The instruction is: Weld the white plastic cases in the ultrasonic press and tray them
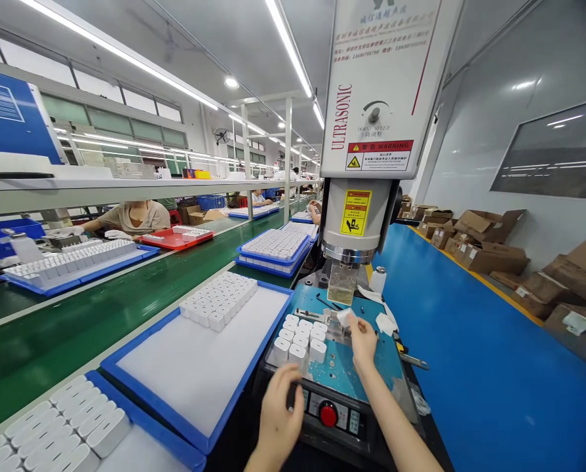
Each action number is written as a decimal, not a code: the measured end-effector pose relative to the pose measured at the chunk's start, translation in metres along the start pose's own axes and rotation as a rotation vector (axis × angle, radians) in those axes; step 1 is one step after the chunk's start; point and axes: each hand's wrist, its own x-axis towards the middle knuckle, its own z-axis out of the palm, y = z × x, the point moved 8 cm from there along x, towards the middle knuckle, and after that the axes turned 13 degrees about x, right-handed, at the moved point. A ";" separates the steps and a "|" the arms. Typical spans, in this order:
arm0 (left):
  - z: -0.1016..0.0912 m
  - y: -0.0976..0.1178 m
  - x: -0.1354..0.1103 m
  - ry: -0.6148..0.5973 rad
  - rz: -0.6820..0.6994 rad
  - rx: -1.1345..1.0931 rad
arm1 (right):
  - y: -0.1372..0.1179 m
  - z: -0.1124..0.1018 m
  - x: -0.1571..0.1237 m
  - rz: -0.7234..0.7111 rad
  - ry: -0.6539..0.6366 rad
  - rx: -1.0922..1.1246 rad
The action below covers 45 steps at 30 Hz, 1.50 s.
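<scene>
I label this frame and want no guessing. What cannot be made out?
In the head view:
What lies under the left hand on the black control panel: the hand covers it.
The small white plastic piece in the grip of the right hand: partly hidden.
Print on the yellow warning label: too small.
The blue tray of white plastic blocks, bottom left: cut by the edge.

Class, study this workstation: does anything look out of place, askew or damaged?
Mostly orderly. Only the cardboard boxes along the right wall stand out: flaps open, tilted, piled unevenly. The white parts sit in neat rows; the right hand pinches a white piece.
</scene>
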 end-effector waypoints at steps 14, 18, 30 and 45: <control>0.007 0.024 0.186 -0.077 0.215 0.043 | -0.037 0.040 -0.115 -0.267 -0.545 -0.404; 0.018 0.014 0.158 -0.377 0.555 0.135 | -0.018 0.037 -0.111 -0.350 -0.537 -0.547; 0.066 -0.029 0.129 -0.657 0.817 0.410 | 0.016 0.063 -0.074 -0.154 -0.949 -0.570; 0.080 -0.029 0.129 -0.645 0.827 0.427 | 0.026 0.074 -0.075 -0.095 -1.060 -0.475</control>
